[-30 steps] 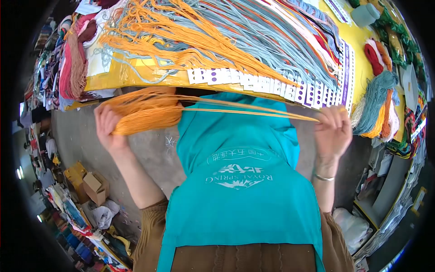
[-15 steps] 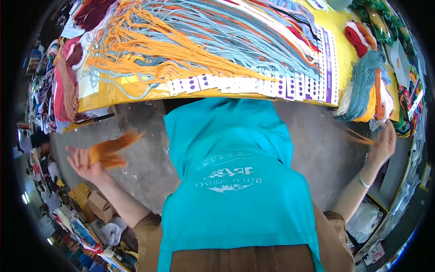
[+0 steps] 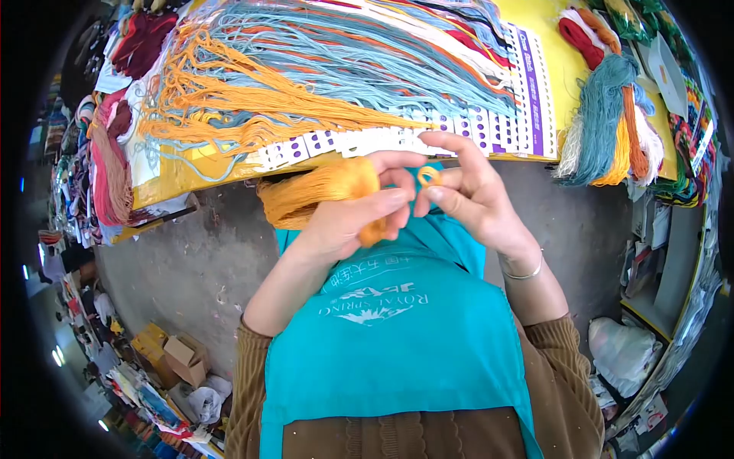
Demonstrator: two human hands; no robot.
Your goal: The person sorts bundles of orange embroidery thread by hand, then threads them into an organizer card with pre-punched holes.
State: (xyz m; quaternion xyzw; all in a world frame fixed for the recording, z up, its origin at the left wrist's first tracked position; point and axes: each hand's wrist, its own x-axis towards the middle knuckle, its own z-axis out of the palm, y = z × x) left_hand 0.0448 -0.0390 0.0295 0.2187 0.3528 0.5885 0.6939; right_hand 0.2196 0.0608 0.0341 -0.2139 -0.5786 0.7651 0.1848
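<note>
A thick bundle of orange thread [image 3: 302, 195] is gripped in my left hand [image 3: 345, 222], its loose end fanning out to the left. My right hand [image 3: 485, 203] pinches a small coiled loop of orange thread [image 3: 429, 177] between thumb and fingers. Both hands are close together above the teal apron [image 3: 397, 344], just short of the table edge. Past them, long orange strands [image 3: 252, 96] and light blue strands [image 3: 344, 57] lie spread over white cards with punched holes [image 3: 478, 130].
The yellow table [image 3: 550, 69] carries the threads. Teal, white, yellow and rust skeins [image 3: 600, 126] hang over its right edge, pink and tan skeins [image 3: 107, 168] over its left. A cardboard box [image 3: 186, 358] and plastic bag [image 3: 623, 356] sit lower down at the sides.
Both hands have come from far apart at the sides to meet in front of the apron. The trailing orange thread in my right hand is now a small coil.
</note>
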